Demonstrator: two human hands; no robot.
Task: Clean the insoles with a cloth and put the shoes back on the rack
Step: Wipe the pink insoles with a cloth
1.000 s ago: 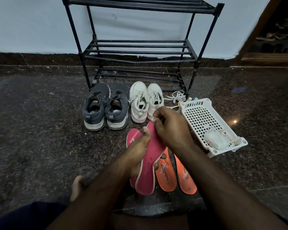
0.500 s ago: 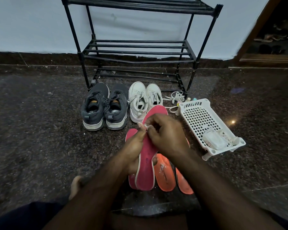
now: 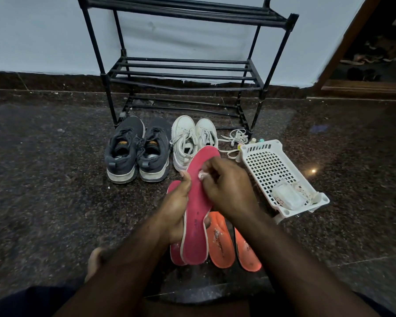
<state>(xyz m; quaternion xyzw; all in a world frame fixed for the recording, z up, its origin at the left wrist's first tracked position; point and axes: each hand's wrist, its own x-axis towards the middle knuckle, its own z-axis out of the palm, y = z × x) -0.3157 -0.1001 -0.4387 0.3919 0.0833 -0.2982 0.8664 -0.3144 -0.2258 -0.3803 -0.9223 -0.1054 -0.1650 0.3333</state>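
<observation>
- Head view, centre of the frame: the left hand (image 3: 177, 202) grips a pink insole (image 3: 198, 202) from its left edge, thumb lying on the top face and fingers curled round behind, one fingertip showing past the right edge.
- The insole is held lengthwise, toe end pointing up toward the white shoes, heel end low over the floor.
- The right hand (image 3: 229, 191) sits on the insole's upper half, its fingers bunched and pinching a small pale cloth (image 3: 201, 176) against the pink surface; only a scrap of the cloth shows, so its shape is hard to tell.
- Below the held insole a second pink insole (image 3: 175, 250) lies on the floor, mostly covered by it.
- Lower centre-right: two orange insoles (image 3: 222, 243) lie side by side on the dark speckled floor (image 3: 44, 191).
- Middle of the frame: a pair of grey shoes (image 3: 137, 152) and a pair of white shoes (image 3: 190, 143) stand on the floor just in front of the black rack (image 3: 183, 72), which stands against the pale wall at the top.
- Right of centre: a white basket (image 3: 268, 165) rests tilted on the floor with a small white packet (image 3: 286, 195) in its lower end.
- Loose white laces (image 3: 236, 138) lie between the white shoes and the basket.
</observation>
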